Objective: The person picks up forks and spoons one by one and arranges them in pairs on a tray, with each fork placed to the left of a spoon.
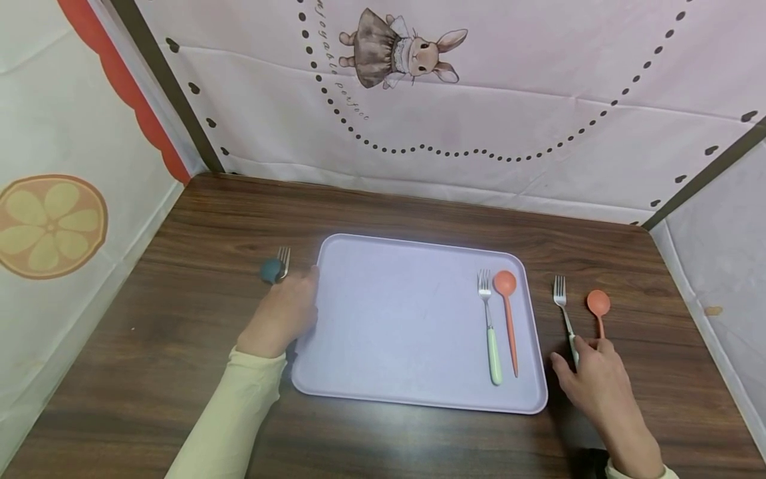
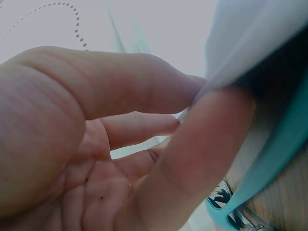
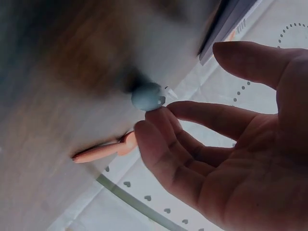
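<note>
A pale lavender tray [image 1: 389, 319] lies on the wooden table, and my left hand [image 1: 287, 309] pinches its left rim. In the left wrist view the thumb [image 2: 130, 82] and a finger meet at the tray's edge [image 2: 231, 57]. Beside that hand lie a teal spoon [image 1: 271, 270] and a fork [image 1: 284, 256], their handles largely hidden by it. My right hand [image 1: 598, 379] is over a fork [image 1: 560, 293] with a pale green handle [image 3: 147, 96]. Its fingertips are right at that handle, while the thumb stands apart. An orange spoon [image 1: 598, 303] lies just to the right.
On the tray's right side, a green-handled fork [image 1: 493, 352] and an orange spoon [image 1: 505, 285] lie side by side. Printed cloth [image 1: 479, 120] hangs along the table's back edge, with more cloth at both sides.
</note>
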The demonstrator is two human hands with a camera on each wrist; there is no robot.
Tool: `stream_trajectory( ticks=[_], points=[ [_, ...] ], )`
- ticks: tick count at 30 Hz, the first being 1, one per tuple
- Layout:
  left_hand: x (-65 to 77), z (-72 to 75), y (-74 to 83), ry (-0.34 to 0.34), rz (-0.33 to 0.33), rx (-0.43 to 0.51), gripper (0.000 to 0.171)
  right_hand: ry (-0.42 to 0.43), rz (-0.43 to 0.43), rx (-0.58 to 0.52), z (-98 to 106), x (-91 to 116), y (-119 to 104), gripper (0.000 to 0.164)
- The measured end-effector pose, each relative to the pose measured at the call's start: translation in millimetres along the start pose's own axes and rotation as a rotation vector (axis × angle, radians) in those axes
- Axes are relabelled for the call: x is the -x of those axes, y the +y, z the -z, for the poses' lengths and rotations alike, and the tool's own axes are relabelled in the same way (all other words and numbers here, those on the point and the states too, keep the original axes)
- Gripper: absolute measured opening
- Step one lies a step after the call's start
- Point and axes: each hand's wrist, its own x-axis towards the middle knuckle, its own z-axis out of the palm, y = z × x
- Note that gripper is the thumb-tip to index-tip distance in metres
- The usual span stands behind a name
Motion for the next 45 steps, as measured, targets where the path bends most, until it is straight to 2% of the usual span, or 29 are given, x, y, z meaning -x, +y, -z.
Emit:
stream_trajectory(
  ticks=[4, 8, 15, 26, 45],
  points=[
    [-0.3, -0.3, -0.1, 0.002, 0.001, -0.003, 0.053, -0.046, -0.035, 0.005, 1.2, 0.1, 1.2, 0.044],
    [-0.7, -0.7, -0.1, 0.006, 0.003, -0.007, 0.052, -0.044, -0.012, 0.012, 1.7, 0.7, 3.0, 0.038],
    [-0.5, -1.1, -0.3, -0.001, 0.011, 0.0, 0.054, -0.116, -0.02, 0.024, 4.3, 0.0, 6.6, 0.038],
    [0.9, 0.8, 0.6, -0.004, 0.014, 0.006, 0.055, -0.073, -0.015, -0.003, 2.3, 1.4, 5.8, 0.037],
    [-0.2, -1.0, -0.9, 0.012, -0.008, -0.008, 0.055, -0.004, -0.005, -0.042, 0.7, 0.7, -3.5, 0.043]
  ],
)
